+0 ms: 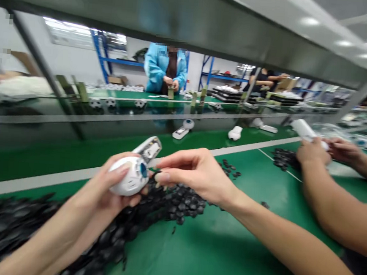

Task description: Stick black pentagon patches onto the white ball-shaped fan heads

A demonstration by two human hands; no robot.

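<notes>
My left hand [101,190] grips a white round-headed plastic device [128,180] from below and the side, thumb across its front. A dark blue circular insert shows on the head, and the short handle at the top exposes inner parts. My right hand [205,177] pinches a small black piece [157,173] between thumb and fingertips, close to the right side of the head. Whether the piece touches the device cannot be told. Beneath both hands a heap of small black parts [183,203] spreads over the green table, blurred toward the lower left.
On the green belt ahead lie several similar white devices [235,133]. At right, a co-worker's hands [315,153] hold another white device beside a smaller black pile [285,158]. Across the line stands a person in a blue jacket [154,67]. A metal beam [192,26] crosses overhead.
</notes>
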